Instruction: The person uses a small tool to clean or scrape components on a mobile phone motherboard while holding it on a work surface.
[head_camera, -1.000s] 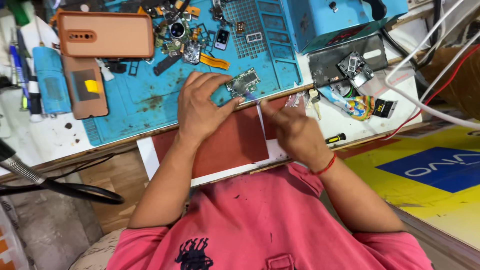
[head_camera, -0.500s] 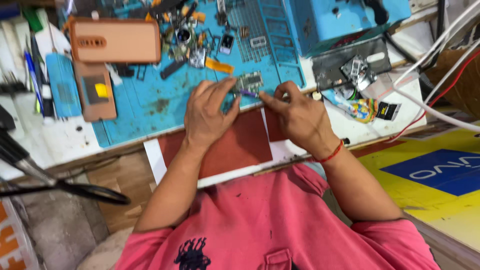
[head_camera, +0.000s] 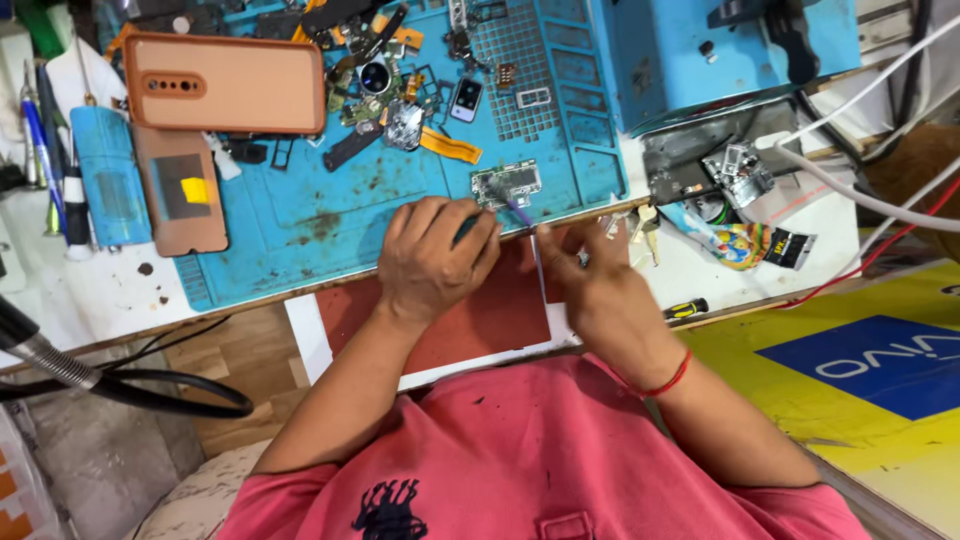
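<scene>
Head view, looking down over a pink shirt (head_camera: 540, 450) to the edge of the tabletop (head_camera: 120, 290). Left hand (head_camera: 435, 262) rests at the near edge of the blue work mat (head_camera: 300, 215), fingers curled and closed around a thin tool (head_camera: 500, 208) with a dark green handle; its purple tip points up and right and meets the lower right corner of a small circuit board (head_camera: 507, 183) lying flat on the mat. Right hand (head_camera: 595, 285), red thread (head_camera: 668, 380) around the wrist, sits just right of the left, over the strip between the mat and a red-brown panel (head_camera: 480, 315); its fingers are drawn together, but whether they pinch anything cannot be told from here. Board lies just beyond both hands, near the mat's front edge. Further back on the mat: an orange phone case (head_camera: 225, 82), a scatter of loose phone parts (head_camera: 385, 95), an orange flex cable (head_camera: 450, 146). A small yellow-and-black screwdriver (head_camera: 687, 309) lies right of the right hand. White cables (head_camera: 860, 195) run across at far right.
</scene>
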